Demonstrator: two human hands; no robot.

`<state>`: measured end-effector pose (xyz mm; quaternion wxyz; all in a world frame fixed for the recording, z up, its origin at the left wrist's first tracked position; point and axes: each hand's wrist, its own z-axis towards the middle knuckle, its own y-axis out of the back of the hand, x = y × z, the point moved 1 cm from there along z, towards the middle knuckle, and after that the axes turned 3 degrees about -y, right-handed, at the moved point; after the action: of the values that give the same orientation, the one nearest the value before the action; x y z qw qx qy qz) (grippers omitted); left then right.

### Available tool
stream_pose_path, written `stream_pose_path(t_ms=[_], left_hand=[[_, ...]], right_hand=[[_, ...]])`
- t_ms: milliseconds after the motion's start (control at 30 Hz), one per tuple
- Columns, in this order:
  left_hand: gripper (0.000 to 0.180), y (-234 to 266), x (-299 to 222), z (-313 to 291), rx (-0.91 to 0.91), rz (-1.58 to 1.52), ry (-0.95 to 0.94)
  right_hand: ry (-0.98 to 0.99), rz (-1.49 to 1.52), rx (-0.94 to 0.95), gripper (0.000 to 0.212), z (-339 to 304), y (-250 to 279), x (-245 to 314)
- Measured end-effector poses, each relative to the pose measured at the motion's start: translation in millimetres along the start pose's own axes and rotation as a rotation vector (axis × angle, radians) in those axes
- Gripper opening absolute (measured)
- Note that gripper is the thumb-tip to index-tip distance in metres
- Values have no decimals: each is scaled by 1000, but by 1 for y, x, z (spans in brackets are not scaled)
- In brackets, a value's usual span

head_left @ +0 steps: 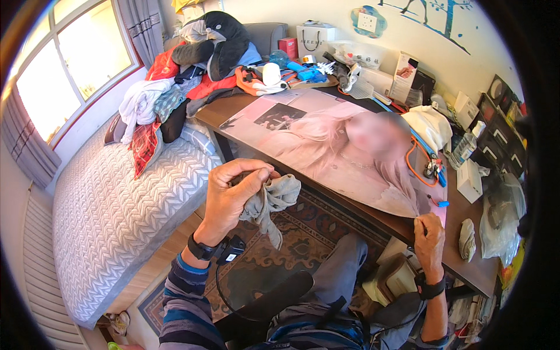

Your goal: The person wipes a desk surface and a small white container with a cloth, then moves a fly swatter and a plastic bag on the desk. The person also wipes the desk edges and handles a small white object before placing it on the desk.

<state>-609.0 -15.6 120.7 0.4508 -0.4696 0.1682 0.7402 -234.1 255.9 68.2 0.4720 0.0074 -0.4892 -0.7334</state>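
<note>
A crumpled grey cloth (279, 193) hangs from the closed fingers of my left hand (230, 189), one end drooping above the rug. Its folds hide its full shape. My right hand (430, 236) is closed at the near edge of the desk, beside the lower corner of a large pink poster mat (326, 169) printed with a person's picture. What its fingers pinch, if anything, is hidden. To the right of that hand a small rolled grey-beige cloth bundle (466, 240) lies on the brown desk top (458, 265).
A bed with a quilted pale cover (128, 198) stands at left, heaped with clothes (169, 93). Bags, boxes and a clear bottle (465, 146) crowd the desk's back and right side. An orange cord (413, 166) lies on the mat. A patterned rug (315, 227) spreads below.
</note>
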Motion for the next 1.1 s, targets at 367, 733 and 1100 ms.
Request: stream_pose_path(t_ms=[367, 733, 1100], left_hand=[[11, -85, -3, -10, 142, 137, 16], [13, -136, 4, -20, 244, 153, 24], [16, -146, 8, -24, 284, 280, 7]], right_hand=[[-45, 701, 247, 11, 8, 23, 121], [-213, 1176, 480, 12, 10, 0, 138], [-218, 1075, 527, 12, 3, 1, 125]])
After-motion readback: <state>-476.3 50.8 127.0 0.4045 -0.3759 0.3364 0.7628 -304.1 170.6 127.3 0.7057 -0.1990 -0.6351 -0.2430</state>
